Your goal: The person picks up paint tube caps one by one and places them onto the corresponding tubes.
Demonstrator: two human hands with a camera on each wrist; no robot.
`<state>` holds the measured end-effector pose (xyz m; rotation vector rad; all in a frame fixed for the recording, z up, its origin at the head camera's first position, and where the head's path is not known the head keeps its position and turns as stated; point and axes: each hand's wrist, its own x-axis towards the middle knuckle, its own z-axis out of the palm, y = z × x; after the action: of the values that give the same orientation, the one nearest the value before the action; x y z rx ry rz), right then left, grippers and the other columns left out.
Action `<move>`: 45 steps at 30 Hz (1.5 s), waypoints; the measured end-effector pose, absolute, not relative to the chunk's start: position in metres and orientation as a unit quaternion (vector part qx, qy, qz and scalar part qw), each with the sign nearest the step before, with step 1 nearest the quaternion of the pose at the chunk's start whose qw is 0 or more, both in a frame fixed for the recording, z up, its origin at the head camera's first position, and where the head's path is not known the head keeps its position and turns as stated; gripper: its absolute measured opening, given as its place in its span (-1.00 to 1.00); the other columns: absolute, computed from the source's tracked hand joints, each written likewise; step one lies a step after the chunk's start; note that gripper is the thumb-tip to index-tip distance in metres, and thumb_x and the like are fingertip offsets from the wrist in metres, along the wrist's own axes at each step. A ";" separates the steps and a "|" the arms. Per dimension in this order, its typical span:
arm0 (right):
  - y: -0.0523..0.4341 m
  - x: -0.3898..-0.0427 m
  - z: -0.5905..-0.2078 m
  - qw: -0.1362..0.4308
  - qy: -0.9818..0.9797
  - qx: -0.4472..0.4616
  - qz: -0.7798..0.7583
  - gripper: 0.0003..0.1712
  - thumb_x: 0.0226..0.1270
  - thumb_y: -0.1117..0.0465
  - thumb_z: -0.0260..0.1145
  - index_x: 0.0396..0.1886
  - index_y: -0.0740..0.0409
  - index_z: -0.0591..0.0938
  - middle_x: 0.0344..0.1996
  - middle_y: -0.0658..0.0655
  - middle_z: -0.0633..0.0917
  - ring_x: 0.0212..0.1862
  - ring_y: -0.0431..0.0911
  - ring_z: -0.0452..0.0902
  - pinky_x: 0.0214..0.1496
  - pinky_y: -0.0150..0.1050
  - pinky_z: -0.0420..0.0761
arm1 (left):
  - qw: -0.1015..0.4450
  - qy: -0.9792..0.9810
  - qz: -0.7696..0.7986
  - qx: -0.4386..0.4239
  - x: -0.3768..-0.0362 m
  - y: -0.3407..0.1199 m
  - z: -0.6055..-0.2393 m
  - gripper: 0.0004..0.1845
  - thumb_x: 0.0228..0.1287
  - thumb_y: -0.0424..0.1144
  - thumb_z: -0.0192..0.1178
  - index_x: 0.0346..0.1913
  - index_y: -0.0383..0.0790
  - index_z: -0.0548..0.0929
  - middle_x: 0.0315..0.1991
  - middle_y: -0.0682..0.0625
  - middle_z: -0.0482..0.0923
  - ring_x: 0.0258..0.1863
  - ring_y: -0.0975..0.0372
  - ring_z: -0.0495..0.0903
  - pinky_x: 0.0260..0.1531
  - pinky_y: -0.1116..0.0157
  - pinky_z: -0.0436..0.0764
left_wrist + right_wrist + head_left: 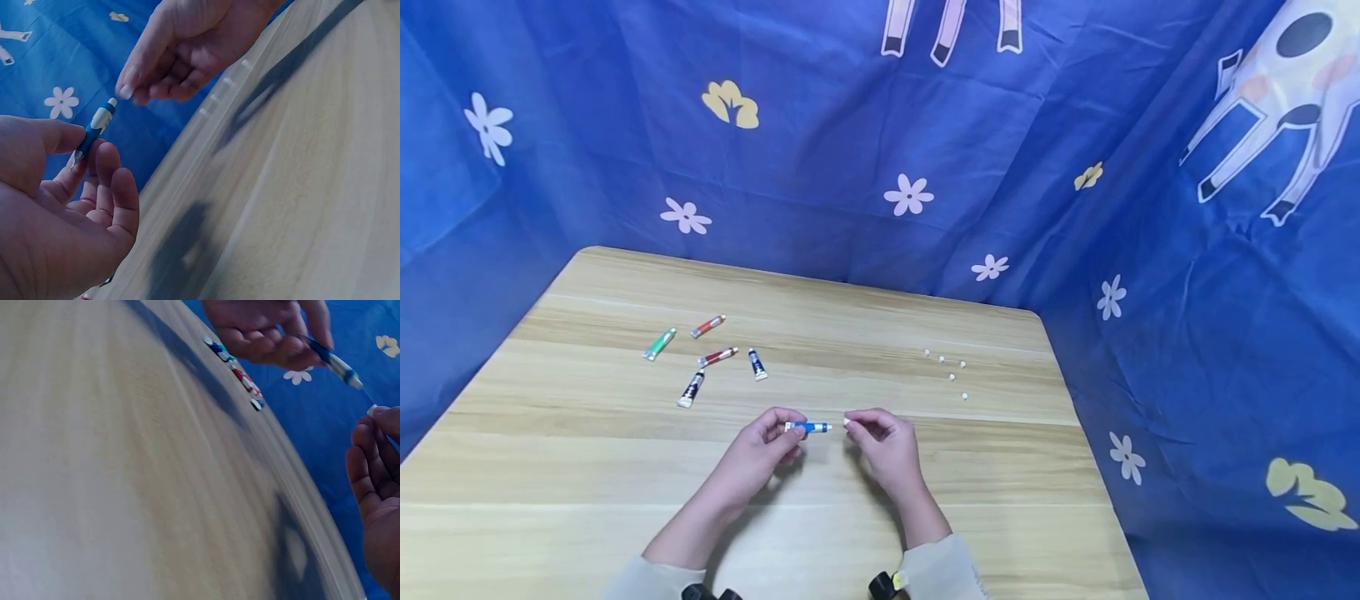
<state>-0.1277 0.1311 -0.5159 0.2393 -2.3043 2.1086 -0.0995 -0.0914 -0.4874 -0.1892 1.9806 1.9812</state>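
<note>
My left hand (767,442) pinches a small blue paint tube (808,427) above the wooden table (625,467), nozzle pointing right. The same blue paint tube (95,128) shows in the left wrist view with its bare white nozzle, held between thumb and fingers of the left hand (62,187). My right hand (880,437) pinches a tiny white cap (847,422) just right of the nozzle, a small gap apart. In the right wrist view the cap (372,410) sits at the right hand's fingertips (369,456), with the tube (331,359) above.
Several more paint tubes lie at the table's left middle: a green tube (659,343), two red tubes (708,326) (718,357) and two dark tubes (692,388) (757,364). Several loose white caps (951,368) lie to the right. Blue flowered cloth (925,150) surrounds the table.
</note>
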 end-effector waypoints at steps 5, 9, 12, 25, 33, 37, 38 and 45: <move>0.124 -0.124 -0.516 -0.006 -0.739 0.104 0.665 -0.81 0.39 0.42 0.49 -0.04 0.37 0.81 -0.08 0.44 0.83 -0.22 -0.35 0.76 -0.06 -0.43 0.78 | 0.163 0.696 0.696 -0.073 -0.099 -0.086 -0.488 -0.72 0.62 -0.30 0.20 0.24 -0.35 0.54 -0.26 0.06 0.62 -0.22 0.22 0.63 -0.16 0.33 0.66; 0.122 -0.123 -0.514 -0.010 -0.750 0.113 0.652 -0.82 0.40 0.41 0.48 -0.04 0.32 0.82 -0.08 0.37 0.84 -0.21 -0.36 0.75 -0.04 -0.44 0.77 | 0.161 0.699 0.693 -0.077 -0.099 -0.086 -0.488 -0.72 0.62 -0.29 0.21 0.24 -0.34 0.55 -0.25 0.05 0.63 -0.21 0.22 0.64 -0.14 0.33 0.67; 0.120 -0.122 -0.514 -0.013 -0.759 0.107 0.642 -0.84 0.42 0.39 0.48 -0.05 0.28 0.83 -0.10 0.34 0.84 -0.21 -0.35 0.75 -0.03 -0.45 0.76 | 0.161 0.700 0.691 -0.075 -0.100 -0.086 -0.489 -0.70 0.61 -0.29 0.22 0.24 -0.35 0.55 -0.24 0.04 0.64 -0.20 0.23 0.64 -0.12 0.34 0.68; 0.117 -0.123 -0.518 -0.010 -0.765 0.075 0.640 -0.87 0.47 0.30 0.47 -0.10 0.28 0.83 -0.20 0.36 0.83 -0.29 -0.34 0.68 -0.17 -0.49 0.69 | 0.154 0.697 0.697 -0.067 -0.101 -0.087 -0.488 -0.63 0.54 -0.27 0.32 0.27 -0.34 0.58 -0.24 0.02 0.64 -0.20 0.20 0.68 -0.09 0.32 0.71; 0.114 -0.123 -0.522 -0.022 -0.796 0.077 0.600 -0.73 0.65 0.19 0.31 -0.28 0.26 0.76 -0.34 0.31 0.80 -0.37 -0.35 0.54 -0.28 -0.50 0.56 | 0.156 0.714 0.681 -0.052 -0.098 -0.087 -0.493 -0.62 0.50 -0.24 0.37 0.26 -0.29 0.62 -0.21 0.04 0.60 -0.17 0.19 0.66 -0.08 0.33 0.70; 0.115 -0.122 -0.523 -0.034 -0.810 0.072 0.581 -0.54 0.70 0.11 0.25 -0.47 0.25 0.70 -0.46 0.33 0.76 -0.47 -0.32 0.49 -0.37 -0.49 0.49 | 0.159 0.721 0.673 -0.041 -0.099 -0.087 -0.495 -0.62 0.49 -0.22 0.38 0.25 -0.27 0.64 -0.20 0.01 0.62 -0.17 0.17 0.68 -0.08 0.31 0.70; 0.115 -0.121 -0.522 -0.038 -0.813 0.069 0.577 -0.50 0.71 0.09 0.24 -0.50 0.25 0.68 -0.49 0.34 0.75 -0.48 -0.30 0.49 -0.38 -0.48 0.49 | 0.159 0.722 0.672 -0.040 -0.099 -0.087 -0.495 -0.63 0.49 -0.21 0.38 0.24 -0.26 0.65 -0.21 0.02 0.62 -0.17 0.17 0.68 -0.08 0.31 0.70; 0.121 -0.122 -0.519 -0.068 -0.818 0.074 0.566 -0.39 0.78 -0.03 0.10 -0.44 0.25 0.72 -0.45 0.38 0.75 -0.38 0.00 0.64 -0.22 -0.39 0.59 | 0.157 0.724 0.670 -0.034 -0.099 -0.085 -0.496 -0.64 0.49 -0.22 0.37 0.23 -0.27 0.65 -0.24 0.04 0.59 -0.20 0.18 0.66 -0.10 0.31 0.71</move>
<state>-0.1222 0.1212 -0.5188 0.2421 -2.6874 1.8611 -0.0993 -0.0847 -0.4960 -0.0975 2.0737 1.9193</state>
